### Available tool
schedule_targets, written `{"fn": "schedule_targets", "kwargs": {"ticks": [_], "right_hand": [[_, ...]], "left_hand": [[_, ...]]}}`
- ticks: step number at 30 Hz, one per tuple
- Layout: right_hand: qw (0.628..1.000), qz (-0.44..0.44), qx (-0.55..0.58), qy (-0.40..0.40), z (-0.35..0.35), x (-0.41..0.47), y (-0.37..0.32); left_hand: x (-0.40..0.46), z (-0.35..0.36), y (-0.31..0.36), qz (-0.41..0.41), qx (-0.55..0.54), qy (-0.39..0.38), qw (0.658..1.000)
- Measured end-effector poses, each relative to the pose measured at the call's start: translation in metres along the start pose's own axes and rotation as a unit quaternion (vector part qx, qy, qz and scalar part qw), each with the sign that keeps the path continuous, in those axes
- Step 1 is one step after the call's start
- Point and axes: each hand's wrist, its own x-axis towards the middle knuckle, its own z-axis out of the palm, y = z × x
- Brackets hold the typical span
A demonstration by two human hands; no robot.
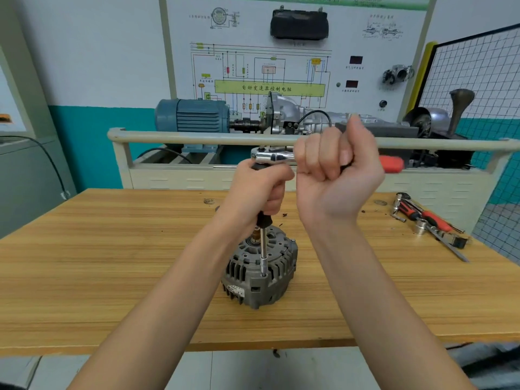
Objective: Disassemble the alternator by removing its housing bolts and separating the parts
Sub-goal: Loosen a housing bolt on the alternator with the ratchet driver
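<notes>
While the alternator point(260, 270) stands on end near the middle of the wooden surface point(112, 263), a long extension bar point(263, 253) runs straight down onto a bolt at the near rim of its housing, w/ a socket at the bottom end. Alternator is grey, finned, shaft end up; a 2nd bolt head point(292, 241) shows on the rim at the right.

Left hand point(260, 192) grips the upper part of the bar, fingers wrapped round the black grip just under the ratchet head. Ratchet point(277, 156) sits on top of the bar, chrome head to the left, handle going right, red handle end point(391, 163) poking out past the right hand. Right hand point(334, 170) is raised, palm toward the camera, fingers curled tight round the handle's mid part, thumb up.

On the surface far right, well apart from the alternator: a pile of tools point(427, 220), red/black handles, a loose socket, a flat metal bar. Small dark specks on the wood behind the alternator.

Behind the surface: a cream rail point(197, 136), a blue motor point(192, 115) coupled to a gearbox, and a wiring-diagram board point(281, 66) on the wall. Wire mesh panel point(472, 71) at right.
</notes>
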Motion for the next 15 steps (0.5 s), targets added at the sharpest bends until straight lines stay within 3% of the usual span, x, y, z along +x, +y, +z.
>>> {"fn": "schedule_targets", "kwargs": {"ticks": [3, 5, 7, 10, 12, 15], "right_hand": [[0.971, -0.171, -0.159, -0.049, 0.009, -0.020, 0.015], [0.953, -0.202, -0.220, -0.055, 0.011, -0.027, 0.019], [0.956, -0.196, -0.209, -0.063, 0.010, -0.025, 0.018], [0.985, -0.113, -0.104, -0.073, 0.007, -0.010, 0.008], [1.000, -0.002, -0.015, -0.026, 0.002, 0.003, 0.000], [0.978, 0.148, 0.129, 0.074, -0.012, 0.021, -0.007]], "left_hand": [[-0.002, 0.009, -0.002, 0.023, 0.038, 0.108, 0.993], [-0.001, 0.010, -0.004, 0.037, 0.056, 0.145, 0.987], [-0.001, 0.006, -0.006, 0.044, 0.059, 0.133, 0.988], [0.000, -0.001, -0.004, 0.045, 0.035, 0.041, 0.998], [0.001, -0.008, -0.003, 0.047, 0.013, -0.028, 0.998], [0.003, -0.014, -0.002, 0.012, -0.039, -0.127, 0.991]]}}
